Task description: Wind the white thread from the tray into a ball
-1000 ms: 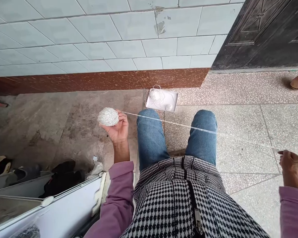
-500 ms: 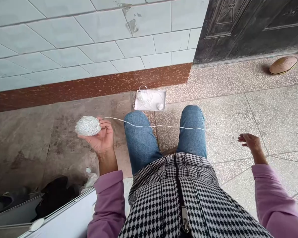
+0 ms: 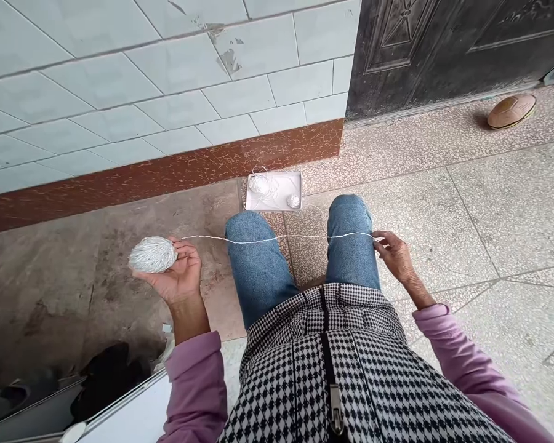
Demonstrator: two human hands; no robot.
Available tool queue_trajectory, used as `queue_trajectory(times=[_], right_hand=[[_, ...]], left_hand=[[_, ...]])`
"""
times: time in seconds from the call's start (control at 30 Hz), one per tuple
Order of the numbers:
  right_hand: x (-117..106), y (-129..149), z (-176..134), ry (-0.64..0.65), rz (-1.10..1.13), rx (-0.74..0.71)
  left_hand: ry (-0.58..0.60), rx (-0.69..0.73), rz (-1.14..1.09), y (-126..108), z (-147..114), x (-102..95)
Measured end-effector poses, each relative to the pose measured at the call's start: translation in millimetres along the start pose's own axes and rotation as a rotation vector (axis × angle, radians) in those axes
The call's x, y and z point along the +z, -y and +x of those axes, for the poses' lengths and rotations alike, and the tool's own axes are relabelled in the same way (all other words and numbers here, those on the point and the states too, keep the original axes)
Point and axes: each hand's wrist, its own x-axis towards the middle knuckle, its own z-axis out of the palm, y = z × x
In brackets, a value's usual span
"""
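A white ball of yarn [image 3: 152,255] rests in my left hand [image 3: 181,274], fingers curled round its right side and the thumb below. From the ball a single white strand [image 3: 300,235] runs across both knees, sagging slightly over the left one. At its right end my right hand [image 3: 397,255] pinches the strand between thumb and fingers, just beside my right knee. On the floor beyond my knees lies a shallow white box lid or tray [image 3: 284,178] with a loose heap of yarn [image 3: 260,184] and a small yarn ball [image 3: 293,201] in it.
A tiled wall [image 3: 166,104] with a brown base stands ahead, with a dark door [image 3: 425,55] at upper right. A brown shoe-like object [image 3: 511,111] lies by the door. At lower left is a white-edged surface [image 3: 129,406] beside dark items.
My right hand has come left, from far out over the floor to beside my right knee, and now pinches the strand. My left hand still holds the ball; the view has shifted slightly.
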Motion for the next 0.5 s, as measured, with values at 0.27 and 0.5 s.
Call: queue_trajectory(times=[0.27, 0.5], right_hand=[[-3, 11, 6, -0.02, 0.06, 0.064], [-1, 67, -7, 0.159, 0.139, -0.009]], left_hand=[[0.102, 0.0, 0.344, 19, -6, -0.5], [0.652, -0.096, 0.987, 103, -68, 19.5]])
